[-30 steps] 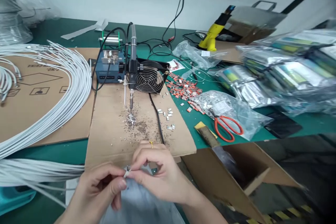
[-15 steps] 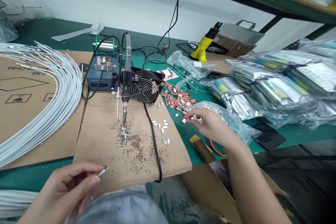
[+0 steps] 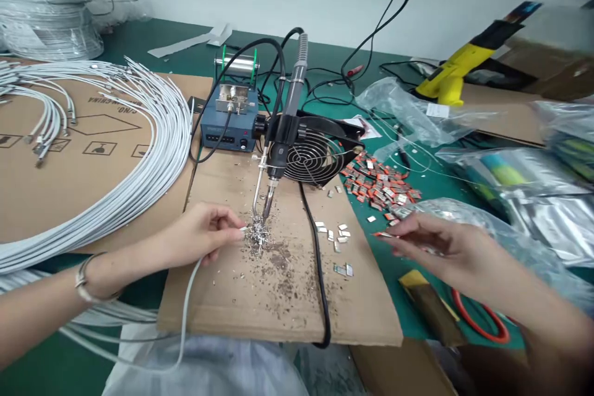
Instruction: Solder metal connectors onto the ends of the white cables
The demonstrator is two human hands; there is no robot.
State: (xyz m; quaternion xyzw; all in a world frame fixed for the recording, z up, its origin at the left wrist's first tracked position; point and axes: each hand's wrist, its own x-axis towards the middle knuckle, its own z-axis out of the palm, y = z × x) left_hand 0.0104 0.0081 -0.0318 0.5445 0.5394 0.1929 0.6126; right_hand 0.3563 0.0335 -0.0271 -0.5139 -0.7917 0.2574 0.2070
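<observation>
My left hand point(image 3: 211, 232) pinches the end of a white cable point(image 3: 187, 300), its tip beside the solder scraps point(image 3: 258, 234) below the soldering iron point(image 3: 288, 117). The cable hangs down from my fingers and loops to the left. On the right, my right hand point(image 3: 431, 244) holds a small orange-and-silver connector point(image 3: 386, 235) between thumb and fingers. Just beyond it lies a pile of similar connectors point(image 3: 378, 184) on the green table. Several small silver pieces point(image 3: 342, 234) rest on the cardboard point(image 3: 218, 303) between my hands.
A blue soldering station point(image 3: 231, 127) with a solder reel point(image 3: 239, 66) and a black fan point(image 3: 309, 158) stand behind the cardboard. Bundled white cables point(image 3: 158, 179) curve at the left. At the right are a yellow heat gun point(image 3: 457, 68), plastic bags point(image 3: 399, 102) and an orange ring point(image 3: 480, 322).
My left hand has moved forward with the cable end to the scraps by the iron. My right hand has lifted a connector from beside the pile. The view has shifted left.
</observation>
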